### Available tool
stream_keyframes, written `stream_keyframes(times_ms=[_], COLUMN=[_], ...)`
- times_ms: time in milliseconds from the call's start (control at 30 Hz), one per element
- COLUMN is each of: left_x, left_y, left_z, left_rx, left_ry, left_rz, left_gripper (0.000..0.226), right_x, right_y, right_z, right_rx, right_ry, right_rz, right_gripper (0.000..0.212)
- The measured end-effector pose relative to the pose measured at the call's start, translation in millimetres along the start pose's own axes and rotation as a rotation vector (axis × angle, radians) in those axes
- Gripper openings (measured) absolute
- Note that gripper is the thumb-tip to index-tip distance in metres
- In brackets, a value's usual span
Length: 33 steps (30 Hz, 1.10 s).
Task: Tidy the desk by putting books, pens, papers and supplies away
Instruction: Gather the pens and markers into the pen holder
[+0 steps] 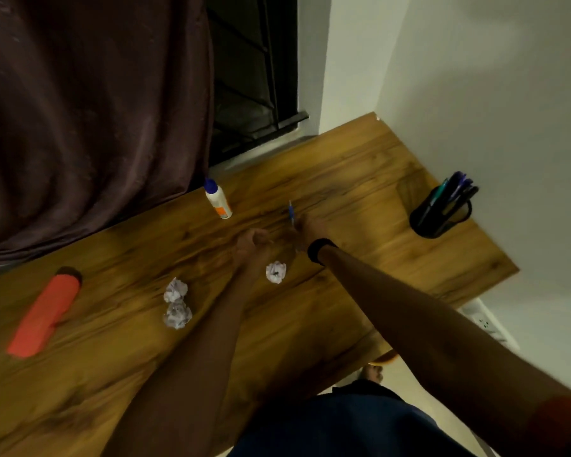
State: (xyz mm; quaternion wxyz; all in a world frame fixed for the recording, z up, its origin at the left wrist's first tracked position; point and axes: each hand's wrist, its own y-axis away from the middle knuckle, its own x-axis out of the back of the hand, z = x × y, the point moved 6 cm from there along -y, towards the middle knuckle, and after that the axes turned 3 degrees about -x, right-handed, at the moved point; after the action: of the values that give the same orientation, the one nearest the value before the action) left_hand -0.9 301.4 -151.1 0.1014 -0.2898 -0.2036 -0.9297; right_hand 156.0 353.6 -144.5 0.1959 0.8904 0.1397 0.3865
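Currently, the right hand [310, 230] is pinching a blue pen [291, 214] at centre frame, fingers curled round its lower end while the tip is pointing toward the top of the frame. The left hand [253, 242] is hovering just beside it with fingers curled; whether it is holding anything cannot be told from the blur. The black pen holder [439, 214], already carrying several pens, is standing at right of frame, well apart from the hand. For a clean transfer, keep the pinch firm, turn the pen upright and lower it into the holder without knocking the rim. Three crumpled paper balls [275, 272], a glue bottle [217, 200] and an orange case [43, 313] are lying on the desk [360, 179], awaiting removal.
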Motion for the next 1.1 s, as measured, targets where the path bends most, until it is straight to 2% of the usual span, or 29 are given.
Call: stream_keyframes(times_ms=[67,200,433,533,667,833,900,1100], left_x=[-18,-61,-128,-149,-172,-181,-180,-170], left_y=[-2,-6,4,9,15,21,20,27], left_z=[25,61,121,142,161,166,163,155], left_rx=[-0.047,-0.124,-0.211,-0.221,-0.225,-0.216,-0.186,-0.102], left_ry=[0.016,0.051,0.104,0.102,0.069,0.028,0.021,0.028], left_rz=[0.001,-0.063,-0.151,-0.17,-0.194,-0.174,-0.151,-0.032], left_gripper=[0.023,0.025,0.017,0.02,0.019,0.02,0.019,0.02], right_x=[27,97,231,265,273,247,243,243], right_y=[5,28,73,86,84,59,52,61], right_z=[13,28,86,120,162,188,190,181], right_rx=[-0.014,0.059,0.145,0.15,0.048,-0.079,-0.082,0.057], right_ry=[-0.174,-0.346,-0.317,-0.322,-0.308,-0.16,-0.108,-0.264], right_rz=[0.109,0.312,0.806,0.938,0.917,0.645,0.597,0.709], right_gripper=[0.026,0.014,0.02,0.021,0.019,0.018,0.017,0.035])
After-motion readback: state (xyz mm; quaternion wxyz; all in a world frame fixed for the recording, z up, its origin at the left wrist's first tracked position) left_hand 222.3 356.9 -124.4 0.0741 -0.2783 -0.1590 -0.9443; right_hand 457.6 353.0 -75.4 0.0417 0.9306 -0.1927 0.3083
